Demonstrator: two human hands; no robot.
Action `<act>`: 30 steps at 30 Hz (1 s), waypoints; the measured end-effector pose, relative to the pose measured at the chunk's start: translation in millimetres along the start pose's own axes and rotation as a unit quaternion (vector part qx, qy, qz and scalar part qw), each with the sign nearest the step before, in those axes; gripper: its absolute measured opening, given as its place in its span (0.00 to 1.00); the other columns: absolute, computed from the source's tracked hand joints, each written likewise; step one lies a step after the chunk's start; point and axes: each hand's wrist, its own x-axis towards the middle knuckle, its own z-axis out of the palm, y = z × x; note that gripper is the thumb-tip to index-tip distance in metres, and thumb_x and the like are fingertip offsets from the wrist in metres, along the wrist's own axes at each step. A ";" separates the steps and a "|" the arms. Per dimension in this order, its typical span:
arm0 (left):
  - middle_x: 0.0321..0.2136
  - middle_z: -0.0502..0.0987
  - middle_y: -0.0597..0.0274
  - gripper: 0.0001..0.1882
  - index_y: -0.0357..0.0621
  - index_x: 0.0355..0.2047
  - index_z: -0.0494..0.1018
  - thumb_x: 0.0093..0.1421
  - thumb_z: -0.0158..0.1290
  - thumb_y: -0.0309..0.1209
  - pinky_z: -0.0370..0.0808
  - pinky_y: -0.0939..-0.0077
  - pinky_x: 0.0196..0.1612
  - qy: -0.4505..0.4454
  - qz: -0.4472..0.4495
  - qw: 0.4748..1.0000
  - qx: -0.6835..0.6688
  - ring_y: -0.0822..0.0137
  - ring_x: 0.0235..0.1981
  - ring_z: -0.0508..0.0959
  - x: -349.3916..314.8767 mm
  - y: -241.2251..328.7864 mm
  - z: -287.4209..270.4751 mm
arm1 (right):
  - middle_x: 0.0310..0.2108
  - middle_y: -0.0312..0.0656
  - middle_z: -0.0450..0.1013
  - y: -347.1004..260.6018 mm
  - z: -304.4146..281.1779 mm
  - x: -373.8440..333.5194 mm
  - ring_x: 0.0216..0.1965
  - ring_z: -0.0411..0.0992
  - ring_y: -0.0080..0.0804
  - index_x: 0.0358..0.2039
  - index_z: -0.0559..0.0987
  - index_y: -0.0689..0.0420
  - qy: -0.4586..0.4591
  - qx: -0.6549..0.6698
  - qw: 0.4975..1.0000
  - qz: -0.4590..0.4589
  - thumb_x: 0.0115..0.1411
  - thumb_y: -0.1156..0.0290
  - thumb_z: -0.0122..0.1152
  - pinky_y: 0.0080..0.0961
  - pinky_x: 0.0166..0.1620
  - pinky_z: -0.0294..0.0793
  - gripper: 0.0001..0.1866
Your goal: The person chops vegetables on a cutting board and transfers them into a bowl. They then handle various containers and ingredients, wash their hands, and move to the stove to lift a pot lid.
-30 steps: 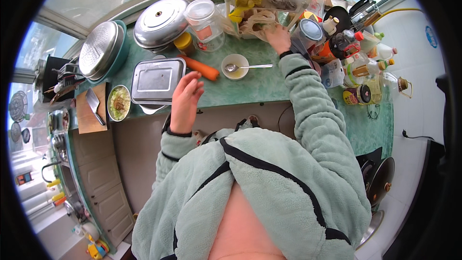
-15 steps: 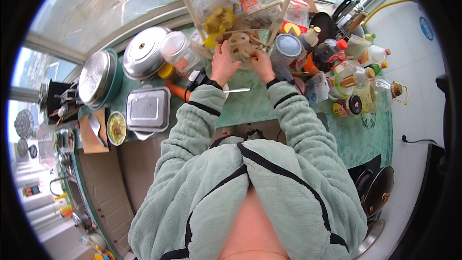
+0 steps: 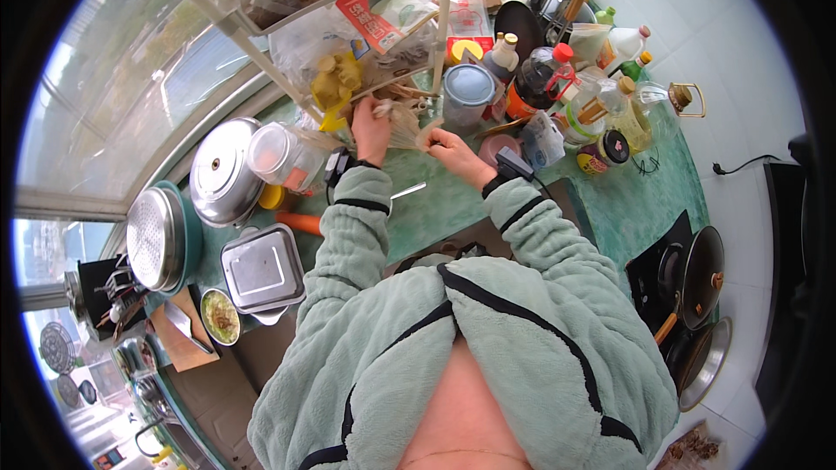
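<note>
A thin, see-through brownish plastic bag lies at the foot of a white rack. My right hand pinches its gathered right end and pulls it out to the right. At the bag's left side is my left hand, its fingers pointing away from me. Those fingertips are partly hidden, so their grip does not show. Beige stick-like pieces rest behind the bag on the rack's bottom level. Just left of my left hand hangs a yellow bag with lumpy contents.
Left stand a clear plastic jar, a metal lidded pan, a lidded rectangular container and a carrot. A blue-lidded tub and several bottles crowd the right. A metal-handled utensil lies near my left wrist.
The view has turned, so the counter sits lower on the left. My right hand has drawn the bag's end toward the right and nearer me. My left hand's fingers are less spread.
</note>
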 end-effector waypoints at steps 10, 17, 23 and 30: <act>0.27 0.71 0.70 0.14 0.42 0.51 0.69 0.64 0.46 0.23 0.68 0.81 0.36 -0.247 -0.003 0.944 -0.219 0.76 0.30 0.69 -21.6 -5.3 -24.6 | 0.32 0.33 0.73 -27.7 36.6 54.7 0.35 0.70 0.20 0.38 0.75 0.57 0.134 0.285 0.949 -0.027 0.62 0.73 0.54 0.17 0.38 0.69 0.05; 0.26 0.72 0.69 0.07 0.40 0.38 0.72 0.65 0.45 0.27 0.68 0.79 0.30 -0.137 -0.062 0.962 -0.229 0.76 0.26 0.70 -21.0 -17.4 -34.6 | 0.45 0.45 0.71 4.1 37.1 68.0 0.47 0.70 0.37 0.48 0.72 0.60 0.192 -0.077 0.975 -0.084 0.54 0.76 0.60 0.29 0.50 0.70 0.19; 0.25 0.76 0.64 0.08 0.38 0.38 0.74 0.63 0.48 0.29 0.72 0.75 0.31 -0.033 0.134 0.990 -0.037 0.69 0.27 0.75 -18.4 -25.7 -32.9 | 0.54 0.43 0.70 41.2 54.9 85.7 0.57 0.64 0.44 0.54 0.73 0.50 0.036 -0.218 0.949 -0.226 0.53 0.67 0.63 0.38 0.63 0.56 0.25; 0.36 0.74 0.44 0.11 0.41 0.43 0.72 0.63 0.46 0.29 0.71 0.63 0.39 -0.044 0.014 0.999 -0.001 0.45 0.36 0.74 -30.8 -21.9 -46.0 | 0.41 0.37 0.76 23.6 61.1 91.3 0.44 0.69 0.26 0.48 0.77 0.55 0.129 0.193 0.971 0.063 0.59 0.64 0.58 0.25 0.50 0.65 0.17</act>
